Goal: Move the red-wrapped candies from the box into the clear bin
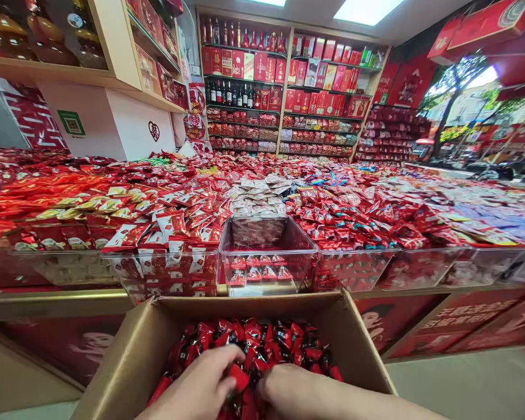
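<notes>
An open cardboard box (144, 350) in front of me holds many red-and-black wrapped candies (284, 338). Both my hands reach down into it. My left hand (205, 376) curls its thumb and fingers around a red wrapped candy (239, 377). Beside it, my right hand (293, 388) is dug into the candies with its fingers curled under; what they hold is hidden. Just beyond the box stands a clear plastic bin (266, 256), its upper part bare inside, with red-and-white packets showing through its front.
Clear bins heaped with wrapped sweets line the counter, including red-and-white packets (170, 224) at left, red candies (345, 224) at right and white packets (260, 192) behind. Shelves (284, 87) of bottles and red boxes stand at the back. A white pillar (135, 125) rises at left.
</notes>
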Available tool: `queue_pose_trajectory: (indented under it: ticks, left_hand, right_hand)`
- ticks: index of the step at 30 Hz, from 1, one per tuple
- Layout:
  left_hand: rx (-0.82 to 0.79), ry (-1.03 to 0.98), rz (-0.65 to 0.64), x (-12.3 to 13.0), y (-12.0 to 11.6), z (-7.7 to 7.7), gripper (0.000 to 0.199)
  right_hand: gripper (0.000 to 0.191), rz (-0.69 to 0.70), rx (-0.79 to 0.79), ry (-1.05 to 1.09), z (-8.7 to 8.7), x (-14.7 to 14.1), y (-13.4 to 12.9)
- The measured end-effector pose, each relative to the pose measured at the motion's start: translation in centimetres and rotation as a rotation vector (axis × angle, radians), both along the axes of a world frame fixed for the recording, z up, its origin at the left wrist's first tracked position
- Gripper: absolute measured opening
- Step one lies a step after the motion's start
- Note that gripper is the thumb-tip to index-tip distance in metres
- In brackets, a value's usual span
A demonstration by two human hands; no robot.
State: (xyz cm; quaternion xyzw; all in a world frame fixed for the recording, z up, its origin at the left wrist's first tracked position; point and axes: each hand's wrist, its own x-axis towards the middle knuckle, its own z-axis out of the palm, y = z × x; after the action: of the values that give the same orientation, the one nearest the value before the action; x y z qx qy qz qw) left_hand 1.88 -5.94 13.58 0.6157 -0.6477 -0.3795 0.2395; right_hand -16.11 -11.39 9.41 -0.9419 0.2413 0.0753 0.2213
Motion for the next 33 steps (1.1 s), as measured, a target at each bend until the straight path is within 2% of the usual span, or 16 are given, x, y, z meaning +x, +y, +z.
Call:
queue_pose_trajectory:
  ticks: [3, 5, 6, 7, 9, 12, 14, 16, 19, 21, 23, 27, 33]
  left_hand:
    - [0.001, 0.407, 0.088, -1.1, -1.1, 2.3, 0.026]
    - [-0.006, 0.559, 0.178, -1.5, -1.4, 2.9, 0.028]
    - [-0.008, 0.588, 0.220, -1.5, -1.3, 2.9, 0.029]
    - [0.001, 0.609, 0.250, -1.5, -1.3, 2.8, 0.029]
    - [0.033, 0.643, 0.286, -1.5, -1.1, 2.6, 0.030]
    - [0.072, 0.699, 0.317, -1.6, -0.9, 2.8, 0.035]
    - [0.073, 0.726, 0.354, -1.7, -0.9, 3.3, 0.036]
    - [0.088, 0.751, 0.401, -1.8, -0.8, 3.9, 0.036]
    - [0.255, 0.779, 0.394, -1.8, -0.7, 4.5, 0.047]
    - [0.350, 0.767, 0.346, -1.8, -0.6, 4.4, 0.047]
    - [0.337, 0.758, 0.319, -1.7, -0.5, 4.1, 0.043]
    - [0.167, 0.756, 0.301, -1.7, -0.6, 3.5, 0.048]
    - [0.051, 0.728, 0.302, -1.7, -0.4, 3.7, 0.046]
  right_hand:
    - [0.016, -0.268, 0.494, -0.288, 2.8, -0.3, -0.4]
    - [0.027, -0.384, 0.885, -0.511, 3.7, -0.1, -0.6]
    - [0.033, -0.417, 1.030, -0.591, 3.8, 0.1, -0.7]
    - [0.036, -0.439, 1.115, -0.649, 3.9, 0.3, -0.7]
    - [0.038, -0.469, 1.140, -0.708, 3.9, 0.7, -0.7]
    - [0.039, -0.502, 1.077, -0.729, 3.9, 0.9, -0.4]
    - [0.036, -0.516, 0.937, -0.751, 4.0, 0.7, -0.2]
    - [0.026, -0.483, 0.587, -0.768, 4.2, 0.4, 0.0]
    - [0.015, -0.335, -0.030, -0.756, 4.4, -0.2, 0.2]
    - [0.017, -0.248, -0.242, -0.755, 4.4, -0.4, 0.3]
    - [0.017, -0.192, -0.320, -0.754, 4.4, -0.5, 0.4]
    - [0.018, -0.144, -0.339, -0.753, 4.6, -0.6, 0.2]
    - [0.014, -0.083, -0.429, -0.808, 5.1, -0.8, -0.1]
